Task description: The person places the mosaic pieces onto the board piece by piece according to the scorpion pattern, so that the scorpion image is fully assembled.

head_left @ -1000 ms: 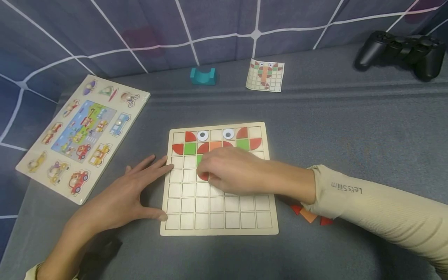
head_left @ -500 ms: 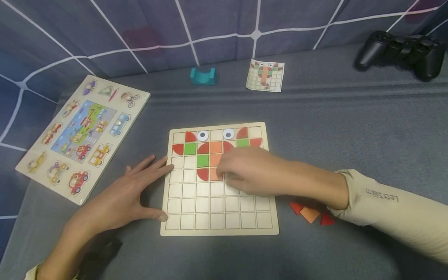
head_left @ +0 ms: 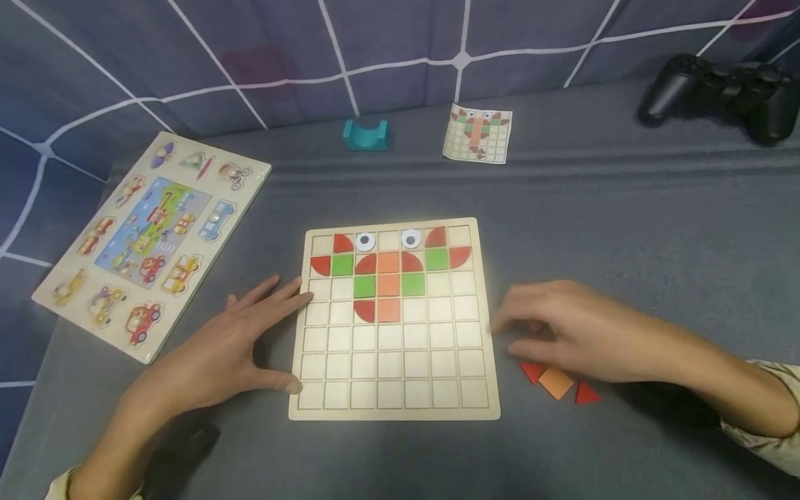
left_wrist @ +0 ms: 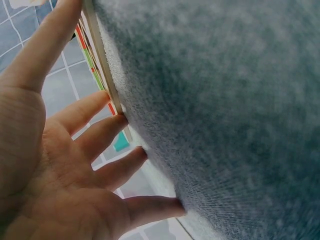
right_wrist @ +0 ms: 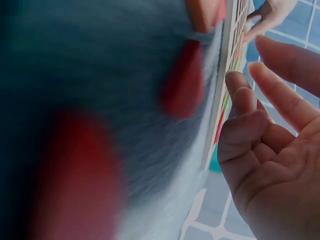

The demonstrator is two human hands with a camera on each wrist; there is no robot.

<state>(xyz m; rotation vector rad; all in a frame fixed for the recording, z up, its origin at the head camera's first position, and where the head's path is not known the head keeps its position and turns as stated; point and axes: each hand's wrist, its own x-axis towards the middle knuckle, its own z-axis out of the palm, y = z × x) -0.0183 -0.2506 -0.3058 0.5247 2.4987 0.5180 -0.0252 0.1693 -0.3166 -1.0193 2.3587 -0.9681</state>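
Note:
A square wooden grid board point(head_left: 390, 364) lies on the grey cloth. Red quarter-circles, green squares point(head_left: 413, 284) and orange squares point(head_left: 389, 310) fill part of its upper rows, along with two googly-eye discs point(head_left: 365, 242). Against the board's left edge rest the spread fingertips and thumb of my left hand point(head_left: 212, 357); the left wrist view point(left_wrist: 75, 165) shows these fingers straight. My right hand point(head_left: 581, 330) hovers just right of the board, fingers loosely bent and thumb apart, with no piece visible between them. Below it lie red triangles point(head_left: 586, 393) and an orange square point(head_left: 556, 382).
A picture card point(head_left: 478, 135) with a matching grid pattern lies behind the board, near a teal block point(head_left: 366, 136). At the left sits a vehicle peg puzzle point(head_left: 215, 221). A black game controller point(head_left: 719, 97) occupies the back right, before a tile-patterned blue cloth point(head_left: 400, 42).
My right hand has withdrawn rightward from the board to above the loose pieces. A green square right of the orange column is now uncovered. The left hand stays at the edge.

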